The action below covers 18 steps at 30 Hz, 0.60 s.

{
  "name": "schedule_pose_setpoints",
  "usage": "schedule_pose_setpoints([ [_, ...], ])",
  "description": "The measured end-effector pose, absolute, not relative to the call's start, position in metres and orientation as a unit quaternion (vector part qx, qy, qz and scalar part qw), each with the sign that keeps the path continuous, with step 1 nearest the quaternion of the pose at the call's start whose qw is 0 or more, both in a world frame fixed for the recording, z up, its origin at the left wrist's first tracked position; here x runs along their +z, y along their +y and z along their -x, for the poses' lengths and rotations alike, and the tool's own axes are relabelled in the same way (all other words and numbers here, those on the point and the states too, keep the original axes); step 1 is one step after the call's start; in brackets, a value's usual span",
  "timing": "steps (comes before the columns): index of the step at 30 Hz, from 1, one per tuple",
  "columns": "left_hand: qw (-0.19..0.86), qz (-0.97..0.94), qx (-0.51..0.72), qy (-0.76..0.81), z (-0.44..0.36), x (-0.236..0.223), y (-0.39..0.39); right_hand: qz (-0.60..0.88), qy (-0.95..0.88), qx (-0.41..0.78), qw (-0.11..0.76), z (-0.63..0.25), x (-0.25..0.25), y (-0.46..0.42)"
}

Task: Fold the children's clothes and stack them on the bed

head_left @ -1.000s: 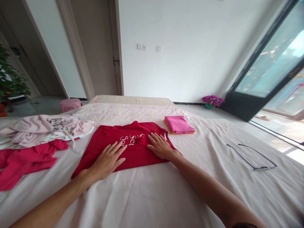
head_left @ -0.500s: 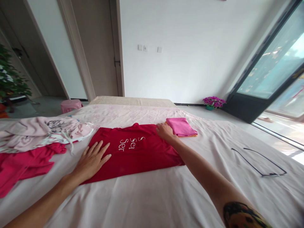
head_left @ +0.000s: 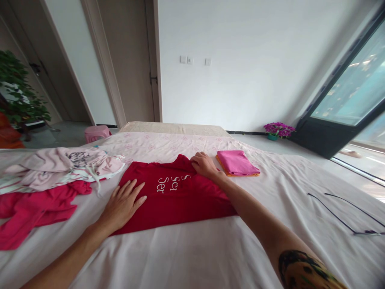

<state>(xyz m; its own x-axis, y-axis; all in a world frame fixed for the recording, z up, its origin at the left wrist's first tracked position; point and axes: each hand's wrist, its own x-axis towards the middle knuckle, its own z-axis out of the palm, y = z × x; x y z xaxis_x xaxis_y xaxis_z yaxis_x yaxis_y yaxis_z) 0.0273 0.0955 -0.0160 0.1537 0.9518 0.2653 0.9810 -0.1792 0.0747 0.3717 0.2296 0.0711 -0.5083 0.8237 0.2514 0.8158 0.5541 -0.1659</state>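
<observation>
The left hand (head_left: 128,204) lies flat, fingers a little apart, on the left part of the red shirt (head_left: 180,208). The right hand (head_left: 205,165) is bent over the shirt's far edge; its fingertips are hidden, so I can't tell if it pinches. The clothes pile (head_left: 63,166) and the glasses (head_left: 368,232) are cut off. The shirt lies mid-way across a pale, wrinkly sheet (head_left: 192,261). Behind are a plant (head_left: 22,96), a pink stool (head_left: 98,133), a white wall (head_left: 240,80) and purple flowers (head_left: 279,129).
</observation>
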Motion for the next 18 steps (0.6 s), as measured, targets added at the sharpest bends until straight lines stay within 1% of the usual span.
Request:
schedule_pose_setpoints([
  [2,0.052,0.755,-0.15,-0.636,-0.025,-0.017,0.097,0.351,-0.921,0.039,0.166,-0.388,0.072,0.204],
  [4,0.046,0.75,-0.183,-0.634,-0.024,-0.018,0.1,0.311,-0.929,0.074,0.185,-0.402,0.07,0.184],
  [6,0.046,0.746,-0.211,-0.63,-0.023,-0.019,0.103,0.363,-0.9,0.086,0.225,-0.41,0.066,0.174],
  [8,0.049,0.746,-0.224,-0.625,-0.023,-0.021,0.105,0.431,-0.865,0.07,0.247,-0.409,0.063,0.172],
  [10,0.048,0.745,-0.237,-0.622,-0.022,-0.022,0.105,0.453,-0.861,0.049,0.225,-0.4,0.062,0.174],
  [15,0.007,0.718,-0.296,-0.63,-0.013,-0.022,0.107,0.461,-0.878,0.039,0.12,-0.373,0.062,0.176],
  [18,0.021,0.708,-0.3,-0.639,-0.006,-0.01,0.113,0.434,-0.894,0.056,0.097,-0.371,0.065,0.169],
])
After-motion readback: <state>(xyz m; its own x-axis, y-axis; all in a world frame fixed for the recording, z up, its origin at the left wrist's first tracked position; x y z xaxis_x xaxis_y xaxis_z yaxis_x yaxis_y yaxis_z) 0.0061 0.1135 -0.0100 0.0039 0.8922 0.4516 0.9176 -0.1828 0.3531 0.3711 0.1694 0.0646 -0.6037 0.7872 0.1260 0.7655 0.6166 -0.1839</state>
